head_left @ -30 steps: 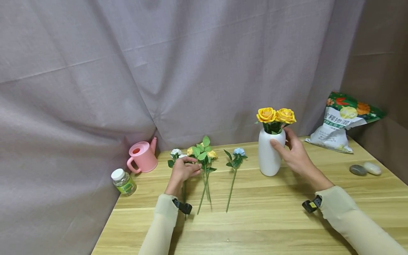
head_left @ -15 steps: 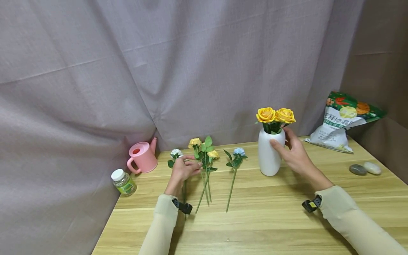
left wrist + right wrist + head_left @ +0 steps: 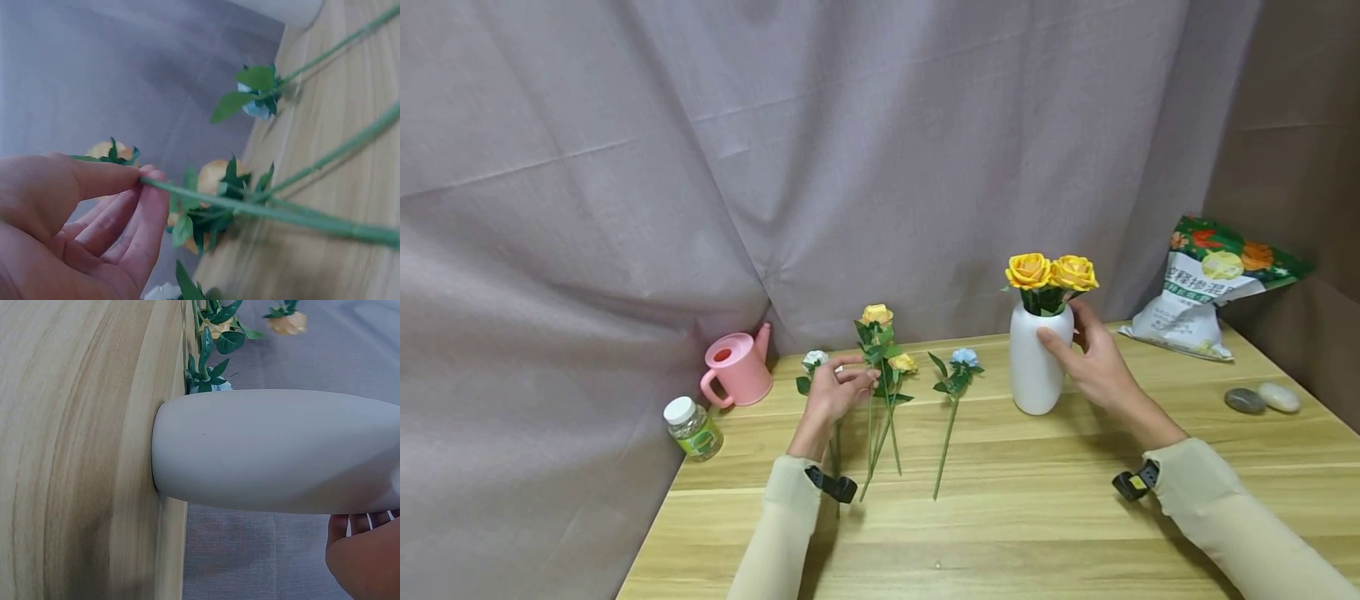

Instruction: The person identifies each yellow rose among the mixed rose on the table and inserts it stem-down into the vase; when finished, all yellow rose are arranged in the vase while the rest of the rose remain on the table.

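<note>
Between thumb and fingertips, my left hand (image 3: 835, 393) pinches the stem (image 3: 250, 207) of a light yellow rose (image 3: 877, 315), its bloom raised above the other flowers. Another yellow rose (image 3: 902, 363) lies just right of it, stems crossing. A white flower (image 3: 815, 357) is partly hidden behind the left hand. Farther right lies a blue flower (image 3: 964, 357) with its stem toward me. My right hand (image 3: 1093, 358) grips the upper side of a white vase (image 3: 1036, 375), which stands upright on the table. Two large yellow roses (image 3: 1028, 271) stick out of its mouth.
A pink watering can (image 3: 745, 375) and a white-capped jar (image 3: 696, 435) stand at the table's left edge. At the back right a printed bag (image 3: 1176, 312) leans near a grey stone (image 3: 1244, 400) and a white stone (image 3: 1278, 397). A grey curtain (image 3: 880, 167) hangs behind the table.
The yellow rose in my left hand has risen and shifted right, its bloom coming out from behind the hand to stand above the leaves. My right hand and the vase stay in place.
</note>
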`<state>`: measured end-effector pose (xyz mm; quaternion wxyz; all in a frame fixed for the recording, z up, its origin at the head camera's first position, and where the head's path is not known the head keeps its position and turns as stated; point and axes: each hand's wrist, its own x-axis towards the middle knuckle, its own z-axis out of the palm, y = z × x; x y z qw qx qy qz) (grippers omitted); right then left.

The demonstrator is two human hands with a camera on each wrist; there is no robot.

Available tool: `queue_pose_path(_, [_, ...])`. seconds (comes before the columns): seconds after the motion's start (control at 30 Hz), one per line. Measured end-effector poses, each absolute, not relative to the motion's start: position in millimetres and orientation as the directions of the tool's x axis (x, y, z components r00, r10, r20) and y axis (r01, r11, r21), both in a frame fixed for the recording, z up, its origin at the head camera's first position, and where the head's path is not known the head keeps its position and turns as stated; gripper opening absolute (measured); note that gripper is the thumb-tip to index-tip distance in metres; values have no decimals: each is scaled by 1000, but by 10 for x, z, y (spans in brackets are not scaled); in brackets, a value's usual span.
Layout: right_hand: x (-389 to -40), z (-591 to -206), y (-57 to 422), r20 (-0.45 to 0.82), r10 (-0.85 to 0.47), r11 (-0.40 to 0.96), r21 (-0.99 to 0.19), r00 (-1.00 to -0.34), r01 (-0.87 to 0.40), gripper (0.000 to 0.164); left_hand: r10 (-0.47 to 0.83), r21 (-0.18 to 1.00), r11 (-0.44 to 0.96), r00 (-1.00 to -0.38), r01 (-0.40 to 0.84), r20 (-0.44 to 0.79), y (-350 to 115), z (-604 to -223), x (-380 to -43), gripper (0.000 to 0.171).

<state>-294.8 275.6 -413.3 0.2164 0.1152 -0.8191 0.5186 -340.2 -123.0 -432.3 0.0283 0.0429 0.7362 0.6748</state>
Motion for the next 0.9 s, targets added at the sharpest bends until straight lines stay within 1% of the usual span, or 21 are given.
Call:
queue_pose_path(0.13, [-2953, -4135, 2753, 481, 34, 435, -796, -876, -420, 53, 101, 996, 52, -992, 79, 73, -1177, -4290, -3374, 42])
queue_pose_path(0.27, [-2958, -4141, 2752, 480, 37, 437, -797, -877, -418, 53, 110, 994, 23, -989, 102, 99, -1122, -4268, -3352, 43])
queue_pose_path(0.43, [-2949, -4142, 2757, 480, 39, 434, -798, -876, -418, 52, 154, 996, -40, -984, 82, 87, -1063, -4223, -3334, 44])
queue_pose_path(0.67, [-2950, -4155, 2753, 483, 36, 432, -797, -875, -422, 53, 229, 979, -202, -970, 29, 76, -1013, -4099, -3294, 43])
queue_pose_path(0.77, [-2955, -4158, 2755, 482, 39, 430, -799, -875, -421, 53, 261, 965, -262, -962, 17, 87, -982, -4030, -3265, 43])
queue_pose_path(0.9, [-2957, -4164, 2750, 491, 42, 424, -797, -870, -429, 52, 288, 953, -302, -950, 26, 118, -898, -3942, -3248, 41])
